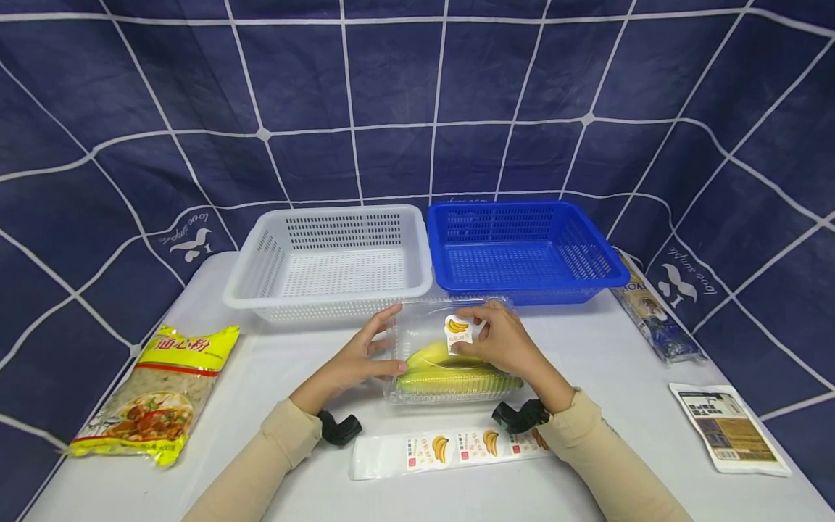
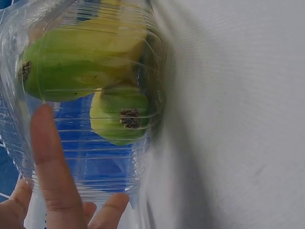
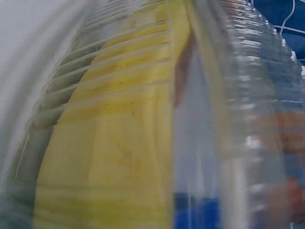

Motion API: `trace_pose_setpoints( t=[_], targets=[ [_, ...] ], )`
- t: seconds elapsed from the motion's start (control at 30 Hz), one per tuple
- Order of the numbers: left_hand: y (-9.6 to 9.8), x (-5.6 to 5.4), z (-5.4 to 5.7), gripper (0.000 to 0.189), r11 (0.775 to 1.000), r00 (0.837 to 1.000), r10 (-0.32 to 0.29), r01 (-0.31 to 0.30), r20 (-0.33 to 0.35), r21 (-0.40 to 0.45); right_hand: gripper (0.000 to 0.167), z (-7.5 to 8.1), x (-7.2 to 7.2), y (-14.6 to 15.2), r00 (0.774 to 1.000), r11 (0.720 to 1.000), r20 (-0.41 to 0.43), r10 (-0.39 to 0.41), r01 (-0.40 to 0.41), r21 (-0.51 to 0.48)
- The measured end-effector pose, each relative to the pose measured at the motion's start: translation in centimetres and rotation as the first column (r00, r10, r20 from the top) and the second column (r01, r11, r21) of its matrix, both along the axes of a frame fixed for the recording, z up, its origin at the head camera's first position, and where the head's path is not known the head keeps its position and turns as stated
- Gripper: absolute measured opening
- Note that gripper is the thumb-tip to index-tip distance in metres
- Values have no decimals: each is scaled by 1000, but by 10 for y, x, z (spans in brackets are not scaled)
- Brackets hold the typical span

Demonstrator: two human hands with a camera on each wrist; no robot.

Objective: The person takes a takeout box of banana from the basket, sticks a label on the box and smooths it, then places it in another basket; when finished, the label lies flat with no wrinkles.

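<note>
A clear plastic box [image 1: 417,326] with bananas [image 1: 450,380] inside stands at the table's middle. My left hand [image 1: 359,355] touches its left side with spread fingers, the thumb near the front corner. In the left wrist view, an extended finger [image 2: 55,167] lies along the ribbed wall, beside green banana ends [image 2: 71,64]. Over the lid, my right hand [image 1: 505,337] pinches a banana-picture label [image 1: 459,330] by its edges; whether all of it touches the lid I cannot tell. The right wrist view shows a yellow banana [image 3: 114,143] through the plastic, with blurred fingers at the right edge.
Behind the box stand a white basket [image 1: 326,301] and a blue basket [image 1: 522,296]. A strip of banana labels [image 1: 381,457] lies in front. A yellow pasta bag [image 1: 159,391] is at left; a dark packet [image 1: 659,319] and a white-brown pouch [image 1: 727,428] lie at right.
</note>
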State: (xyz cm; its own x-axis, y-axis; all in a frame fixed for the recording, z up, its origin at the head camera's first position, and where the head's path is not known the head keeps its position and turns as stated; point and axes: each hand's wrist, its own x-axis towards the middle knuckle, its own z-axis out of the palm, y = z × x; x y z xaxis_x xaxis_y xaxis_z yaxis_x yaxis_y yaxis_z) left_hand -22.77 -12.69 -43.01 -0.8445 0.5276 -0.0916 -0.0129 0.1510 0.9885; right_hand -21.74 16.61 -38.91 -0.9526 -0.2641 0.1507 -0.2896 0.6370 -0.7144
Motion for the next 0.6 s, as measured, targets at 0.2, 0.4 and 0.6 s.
trace_pose_setpoints(
  t=[0.2, 0.4, 0.6],
  targets=[
    [3, 1, 2, 103, 1000, 1000, 6, -6, 3, -5, 59, 6, -1, 9, 988, 978, 96, 119, -101, -182],
    [4, 3, 3, 103, 1000, 1000, 6, -6, -2, -10, 54, 12, -3, 23, 952, 903, 189, 242, -149, -403],
    [6, 6, 3, 101, 999, 1000, 11, -11, -16, -30, 50, 24, -7, 49, 945, 855, 160, 286, -176, -489]
  ],
)
